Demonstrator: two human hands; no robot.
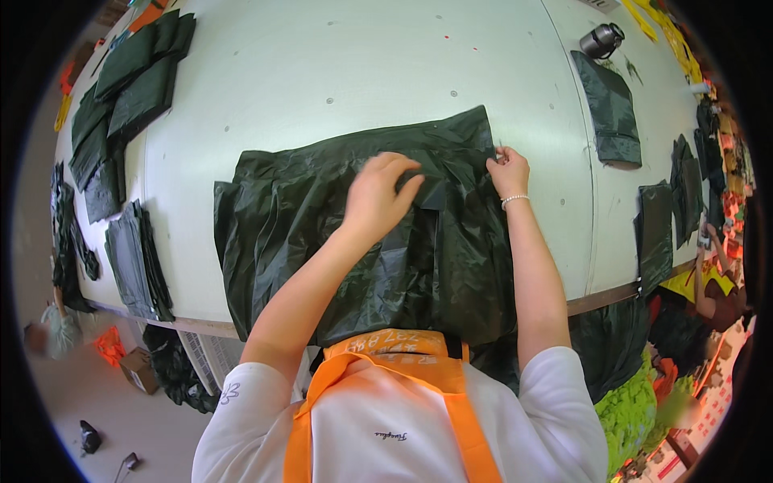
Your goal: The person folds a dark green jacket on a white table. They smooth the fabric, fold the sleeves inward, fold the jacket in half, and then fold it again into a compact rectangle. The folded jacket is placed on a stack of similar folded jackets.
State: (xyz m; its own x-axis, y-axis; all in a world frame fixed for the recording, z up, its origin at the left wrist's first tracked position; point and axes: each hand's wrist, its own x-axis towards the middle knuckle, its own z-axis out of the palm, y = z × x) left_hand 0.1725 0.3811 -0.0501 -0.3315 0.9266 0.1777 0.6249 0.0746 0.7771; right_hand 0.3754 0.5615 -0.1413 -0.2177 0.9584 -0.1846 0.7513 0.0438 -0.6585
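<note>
A large dark green fabric piece (pixel 322 217) lies spread on the white table (pixel 362 72), its near end hanging over the front edge. My left hand (pixel 378 193) rests on the middle of the fabric, fingers curled and pressing a fold. My right hand (pixel 509 171) pinches the fabric's upper right edge between the fingertips; a beaded bracelet circles that wrist. An orange apron covers my white shirt below.
Stacks of dark cut fabric pieces (pixel 137 258) lie at the table's left, more (pixel 129 80) at the far left corner. Further pieces (pixel 612 109) lie at the right, beside a dark metal flask (pixel 602 39). Another person (pixel 717 282) sits at the right edge.
</note>
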